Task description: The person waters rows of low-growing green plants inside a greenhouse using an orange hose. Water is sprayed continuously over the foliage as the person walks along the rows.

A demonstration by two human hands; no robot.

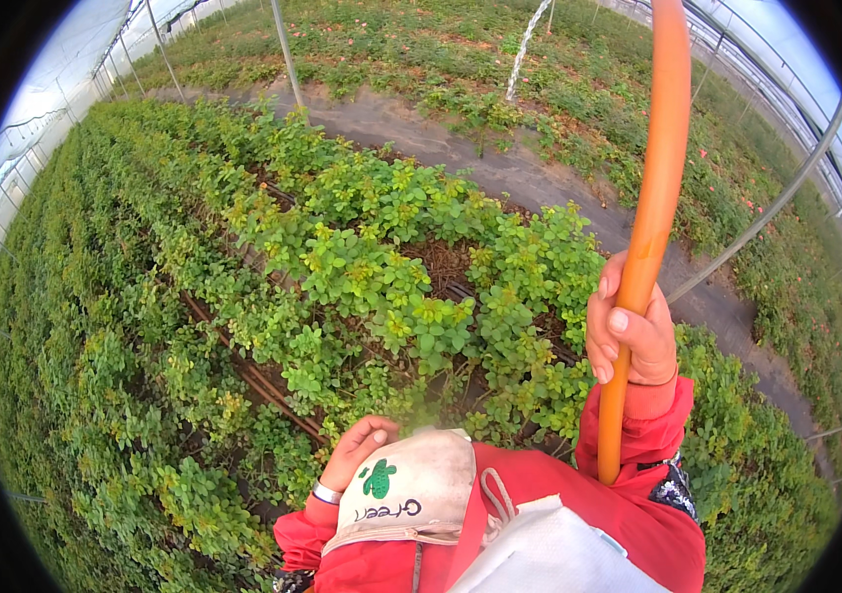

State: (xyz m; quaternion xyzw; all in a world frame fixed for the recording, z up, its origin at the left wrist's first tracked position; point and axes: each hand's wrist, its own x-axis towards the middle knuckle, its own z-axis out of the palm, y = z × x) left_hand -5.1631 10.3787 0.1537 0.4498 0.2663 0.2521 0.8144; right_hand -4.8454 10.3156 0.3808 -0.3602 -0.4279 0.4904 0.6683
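My right hand (632,326) is closed around an orange hose or flexible pipe (654,185), which rises past the top of the view; its lower end meets my red sleeve. Against the edge of a cream cloth bag (413,482) with a zip and a green cactus motif rests my left hand (360,451), its fingers partly curled and partly hidden by the bag. Whether it grips something there cannot be seen. Leafy green rose bushes (421,296) grow in front of my body.
A dark ground-covered path (421,141) crosses behind the bushes. Beyond it lies a bed with pink flowers (391,37). A stream of water (526,52) falls at the top. Metal poles (286,52) and brown pipes (265,385) between the rows are in view.
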